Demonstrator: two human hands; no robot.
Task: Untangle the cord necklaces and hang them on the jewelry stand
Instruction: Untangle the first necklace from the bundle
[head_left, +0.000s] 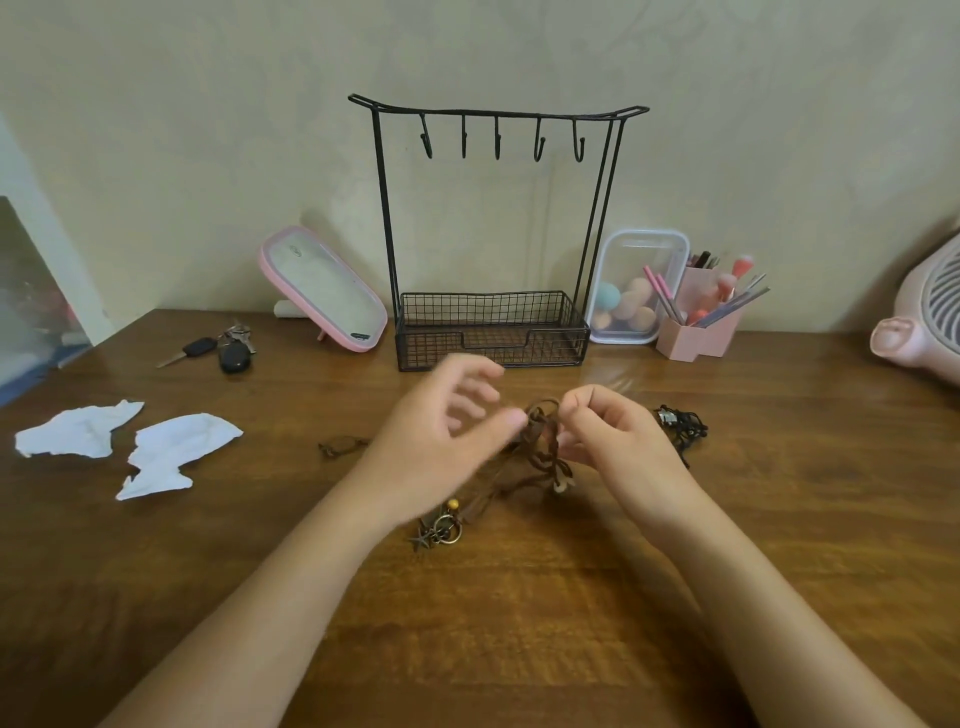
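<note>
**Spotter:** What have you got hold of?

**Operator:** My right grip (608, 436) is closed in a pinch on the top loop of the brown cord tangle (540, 447). I'm holding it up, I'd say, so the knot opens out and I can read the strands.

**Spotter:** And the left?

**Operator:** The left grip (441, 431) is blurred. Its thumb is against the knot and its fingers are loosely spread, but I can't tell whether it has a strand. I'd call it the picking side while the right anchors.

**Spotter:** Where's the rest?

**Operator:** The charms (441, 530) trail on the worktop (519, 623) by my left wrist. The black cord necklace (680, 423) lies bunched just right of my right grip. The jewelry stand (384, 208) is straight ahead with its hooks (497, 140) bare, so nothing's hung yet.
</note>
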